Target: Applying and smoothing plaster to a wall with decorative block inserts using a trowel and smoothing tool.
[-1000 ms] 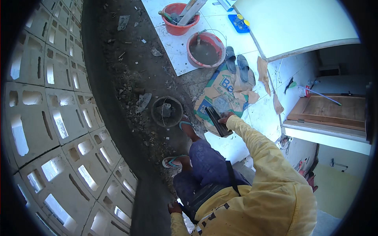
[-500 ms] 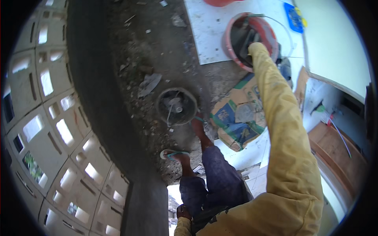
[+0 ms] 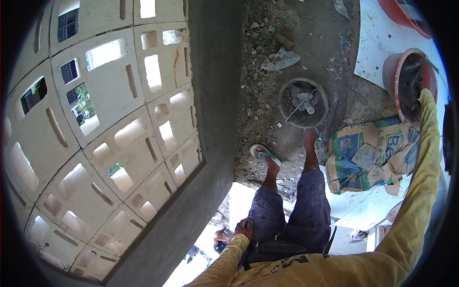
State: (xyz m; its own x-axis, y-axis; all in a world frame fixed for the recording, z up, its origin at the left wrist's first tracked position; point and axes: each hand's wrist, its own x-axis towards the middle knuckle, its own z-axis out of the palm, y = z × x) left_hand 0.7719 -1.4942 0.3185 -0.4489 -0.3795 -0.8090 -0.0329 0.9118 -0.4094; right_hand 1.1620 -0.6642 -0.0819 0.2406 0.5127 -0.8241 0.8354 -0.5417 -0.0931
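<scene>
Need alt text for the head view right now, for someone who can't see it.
Seen from above, a person in a yellow sleeve reaches the right arm into an orange mortar bucket; the right hand is hidden inside. The left hand holds a small dark object at the hip, beside a grey rendered wall.

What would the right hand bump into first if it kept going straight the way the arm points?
The right hand is mostly hidden at the end of the yellow sleeve. It already reaches over the rim of the orange bucket, so it would probably meet the dark grey mortar inside first, though depth is unclear.
</scene>
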